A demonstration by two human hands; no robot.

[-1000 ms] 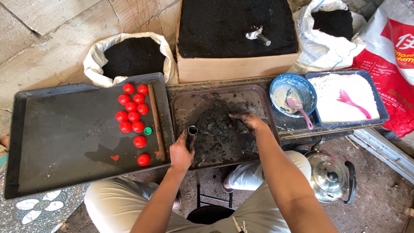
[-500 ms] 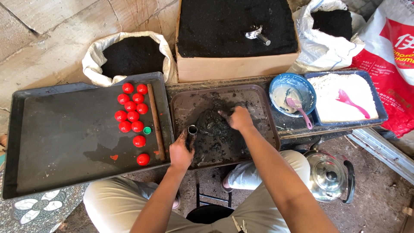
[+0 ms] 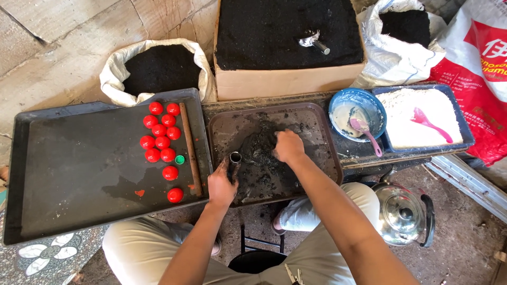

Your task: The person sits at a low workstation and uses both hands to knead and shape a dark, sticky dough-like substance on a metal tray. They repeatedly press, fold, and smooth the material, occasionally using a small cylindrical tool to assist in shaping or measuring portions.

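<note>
The left hand [image 3: 221,186] is wrapped around a short dark metal tube [image 3: 234,159], holding it upright with its open mouth facing up at the near left part of the brown tray [image 3: 322,138]. The right hand [image 3: 288,146] is cupped, fingers curled down into the heap of damp black powder [image 3: 260,150] in the middle of that tray; whether it has closed on a pinch of powder I cannot tell, as the fingertips are buried. The step in hand looks like filling the tube from the heap, and doing it well seems to rest on keeping the tube plumb and steady just beside the pile, gathering a small, compact pinch, and carrying it low over the tray so spills fall back onto it. To the left, on the large black tray [image 3: 68,174], a cluster of red balls [image 3: 158,141] lies beside a wooden stick [image 3: 190,149] and a small green cap [image 3: 180,159]. To the right stand a blue bowl [image 3: 338,104] with a pink spoon [image 3: 364,132] and a blue tray of white powder [image 3: 401,119], well apart from both hands.
</note>
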